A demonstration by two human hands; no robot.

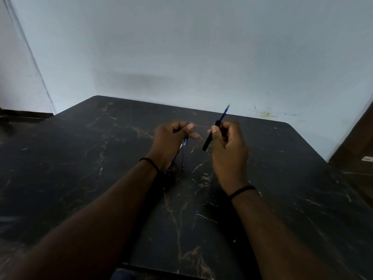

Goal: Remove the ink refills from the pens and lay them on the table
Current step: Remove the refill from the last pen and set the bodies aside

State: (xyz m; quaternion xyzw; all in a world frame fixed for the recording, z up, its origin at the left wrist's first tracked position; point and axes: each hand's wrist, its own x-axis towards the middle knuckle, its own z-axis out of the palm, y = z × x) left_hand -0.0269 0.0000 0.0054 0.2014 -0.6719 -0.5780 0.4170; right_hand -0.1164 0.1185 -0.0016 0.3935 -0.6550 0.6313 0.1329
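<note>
Over dark marble table [101, 158], black pen [210, 138] is gripped by right hand [228, 146], blue pens [184, 154] clutched in left hand [171, 140].

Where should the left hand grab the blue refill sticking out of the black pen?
Pinch the exposed blue refill near its upper tip, coming from the upper left. It juts clear above the right hand gripping the black pen barrel, so the left hand can likely pull along its axis.
</note>
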